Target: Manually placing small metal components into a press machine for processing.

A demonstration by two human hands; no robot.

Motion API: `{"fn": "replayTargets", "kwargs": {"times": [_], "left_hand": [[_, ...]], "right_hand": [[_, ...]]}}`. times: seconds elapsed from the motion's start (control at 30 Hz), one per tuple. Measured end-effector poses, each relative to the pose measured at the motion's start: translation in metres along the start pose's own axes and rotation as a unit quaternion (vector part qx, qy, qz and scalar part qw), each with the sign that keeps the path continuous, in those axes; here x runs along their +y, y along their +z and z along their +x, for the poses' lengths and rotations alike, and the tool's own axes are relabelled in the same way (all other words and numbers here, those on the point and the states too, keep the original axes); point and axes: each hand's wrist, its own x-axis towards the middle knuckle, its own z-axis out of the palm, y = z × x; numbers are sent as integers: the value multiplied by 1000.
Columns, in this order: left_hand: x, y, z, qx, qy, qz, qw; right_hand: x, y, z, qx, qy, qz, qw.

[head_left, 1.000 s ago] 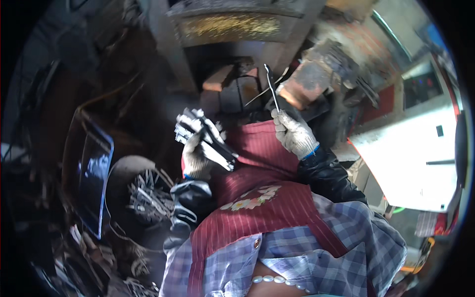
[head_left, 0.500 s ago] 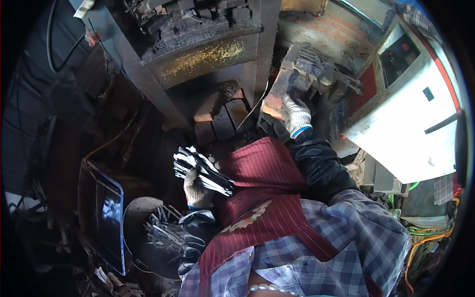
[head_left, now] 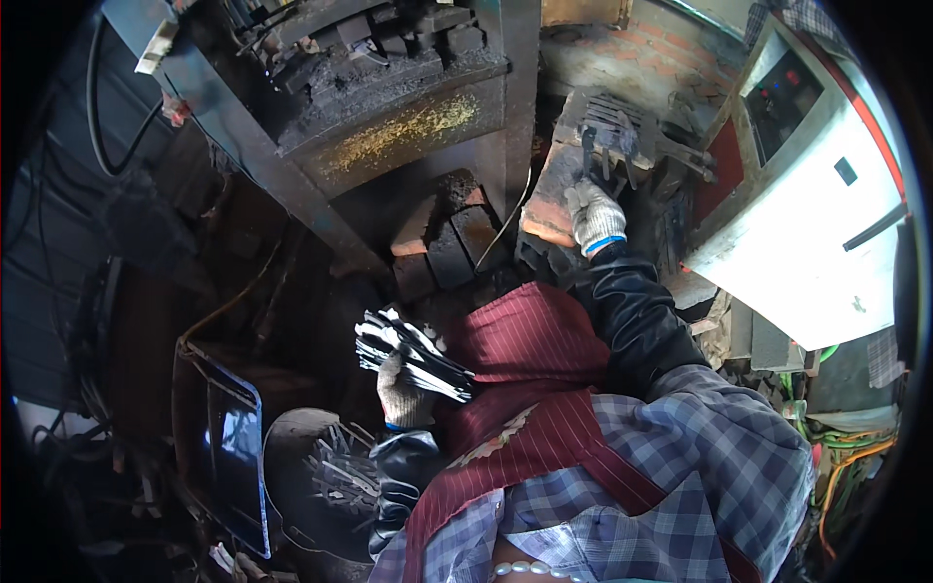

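My left hand [head_left: 405,396], in a pale knit glove, grips a bundle of thin flat metal strips [head_left: 416,358], bright on the edges and dark between, in front of the maroon striped apron [head_left: 530,335]. To the right, my right hand [head_left: 596,218], gloved alike with a blue cuff, is closed at the near end of a sooty brick [head_left: 550,209]. A narrow dark metal strip [head_left: 588,146] rises from its fingertips; its lower end is hidden by the glove. More dark strips [head_left: 622,126] lie side by side on the bricks just beyond.
A steel-framed furnace [head_left: 403,121] with sooty blocks on top stands ahead, loose bricks [head_left: 415,225] under it. A white control cabinet [head_left: 816,233] is at right. On the left are a blue-rimmed container [head_left: 260,457] and a round bin [head_left: 292,486] holding loose metal strips [head_left: 345,466].
The whole view has shifted slightly. My right hand has moved a little along the brick's right side, and a dark strip now shows at its fingertips. My left hand keeps the bundle.
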Motion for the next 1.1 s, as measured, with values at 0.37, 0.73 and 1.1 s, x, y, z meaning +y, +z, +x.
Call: {"fn": "replayTargets", "kwargs": {"times": [0.37, 0.73, 1.1], "left_hand": [[-2, 11, 0, -33, 6, 36, 999], [-2, -10, 5, -31, 30, -21, 999], [3, -3, -9, -19, -66, -71, 995]], "right_hand": [[3, 31, 23, 50, -5, 41, 998], [57, 36, -99, -304, 216, -129, 919], [159, 93, -189, -637, 32, -504, 582]]}}
